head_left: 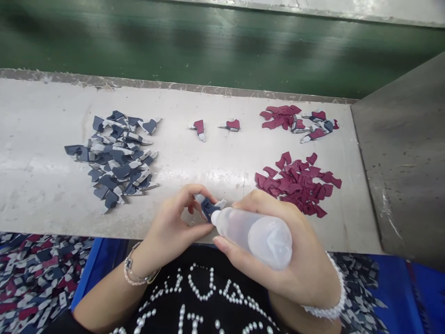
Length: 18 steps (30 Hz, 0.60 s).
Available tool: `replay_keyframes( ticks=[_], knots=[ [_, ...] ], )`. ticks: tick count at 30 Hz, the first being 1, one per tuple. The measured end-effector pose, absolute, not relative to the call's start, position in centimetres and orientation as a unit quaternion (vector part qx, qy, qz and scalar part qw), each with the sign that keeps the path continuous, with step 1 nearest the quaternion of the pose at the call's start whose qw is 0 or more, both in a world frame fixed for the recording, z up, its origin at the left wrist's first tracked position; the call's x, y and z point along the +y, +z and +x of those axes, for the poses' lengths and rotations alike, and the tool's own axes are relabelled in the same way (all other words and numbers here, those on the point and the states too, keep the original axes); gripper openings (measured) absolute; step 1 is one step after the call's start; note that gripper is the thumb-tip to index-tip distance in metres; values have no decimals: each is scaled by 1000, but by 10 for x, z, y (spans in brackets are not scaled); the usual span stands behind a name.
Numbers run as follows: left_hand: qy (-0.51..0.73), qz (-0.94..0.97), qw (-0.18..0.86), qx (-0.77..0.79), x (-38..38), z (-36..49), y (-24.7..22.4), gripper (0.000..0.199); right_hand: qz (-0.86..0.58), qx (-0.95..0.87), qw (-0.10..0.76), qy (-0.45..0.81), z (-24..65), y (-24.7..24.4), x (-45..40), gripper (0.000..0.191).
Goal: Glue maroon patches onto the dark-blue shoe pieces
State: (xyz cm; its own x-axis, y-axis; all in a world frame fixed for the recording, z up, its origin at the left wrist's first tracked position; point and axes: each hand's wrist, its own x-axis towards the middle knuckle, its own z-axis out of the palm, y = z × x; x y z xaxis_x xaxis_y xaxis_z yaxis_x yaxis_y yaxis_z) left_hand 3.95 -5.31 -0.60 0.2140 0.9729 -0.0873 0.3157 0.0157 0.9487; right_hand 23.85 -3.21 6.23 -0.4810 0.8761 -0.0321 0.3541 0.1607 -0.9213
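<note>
Between the thumb and fingers of my left hand (177, 218) is a small dark blue and grey plastic part (209, 208), held over the front of the bench. My right hand (278, 246) is wrapped round a translucent white squeeze bottle (253, 234). The bottle lies tilted, its nozzle end at the blue face of the part; the tip itself is hidden. Left of my hands is a pile of similar blue and grey parts (120, 162). A heap of loose maroon pieces (299, 183) lies beyond my right hand.
On the bench (208, 162), two grey parts with maroon faces, one upright (199, 127) and one sideways (232, 125), lie mid-back. More maroon pieces (280, 116) and joined parts (316, 127) lie back right. A metal panel (403, 153) bounds the right. Blue bins (100, 264) of parts stand below.
</note>
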Motion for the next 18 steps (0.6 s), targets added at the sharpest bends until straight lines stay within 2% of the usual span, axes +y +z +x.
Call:
replay_keyframes(
  ticks=[9,15,18],
  knots=[
    [333,617,451,552,-54,40,-6,40,-422,-732,246,476,244,64,-32,15],
    [329,631,430,556,-53,40,-4,34,-477,-724,268,420,243,66,-35,16],
    [336,634,417,557,-54,41,-4,36,-455,-731,245,446,242,67,-36,15]
  ],
)
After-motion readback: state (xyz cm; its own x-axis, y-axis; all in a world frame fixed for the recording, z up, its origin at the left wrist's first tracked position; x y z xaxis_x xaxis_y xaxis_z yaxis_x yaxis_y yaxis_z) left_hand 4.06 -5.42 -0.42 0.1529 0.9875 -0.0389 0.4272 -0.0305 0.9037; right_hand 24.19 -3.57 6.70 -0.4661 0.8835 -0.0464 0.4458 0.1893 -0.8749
